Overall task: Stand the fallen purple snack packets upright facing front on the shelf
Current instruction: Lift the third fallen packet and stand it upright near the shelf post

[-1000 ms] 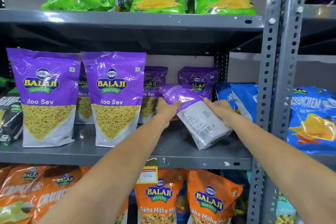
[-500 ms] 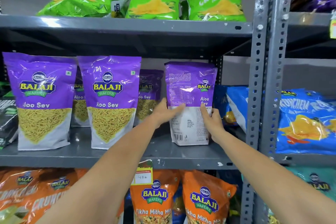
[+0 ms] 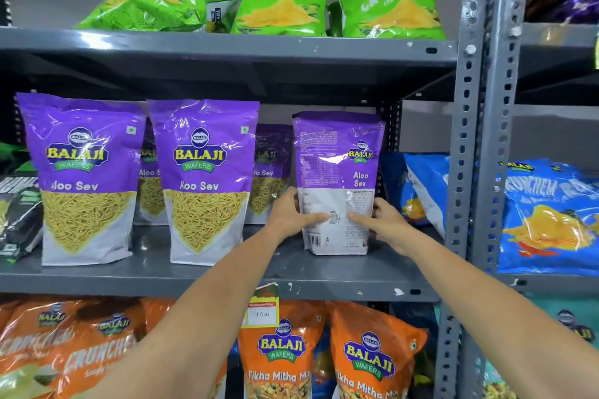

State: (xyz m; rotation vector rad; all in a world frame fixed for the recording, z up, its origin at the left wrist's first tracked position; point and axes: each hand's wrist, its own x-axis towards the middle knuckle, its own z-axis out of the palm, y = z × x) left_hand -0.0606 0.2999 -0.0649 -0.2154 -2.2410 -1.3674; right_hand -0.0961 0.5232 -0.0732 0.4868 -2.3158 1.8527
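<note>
A purple Aloo Sev packet [image 3: 338,172] stands upright on the middle grey shelf [image 3: 227,278], at its right end, with its printed back side towards me. My left hand [image 3: 291,214] grips its lower left edge and my right hand [image 3: 382,220] grips its lower right edge. Two more purple packets stand upright facing front: one at the left [image 3: 84,178] and one in the middle [image 3: 204,178]. Behind them further purple packets [image 3: 270,172] stand partly hidden.
Green packets [image 3: 278,6] lie on the top shelf. Orange packets [image 3: 282,356] fill the shelf below, with a price tag [image 3: 262,308] on the shelf edge. Blue packets [image 3: 424,191] sit right of the held packet. A perforated grey upright [image 3: 466,139] separates the neighbouring rack.
The purple packet was tilted in both hands a second ago. It now stands upright on the shelf with its back side out, and both hands have slid to its lower edges.
</note>
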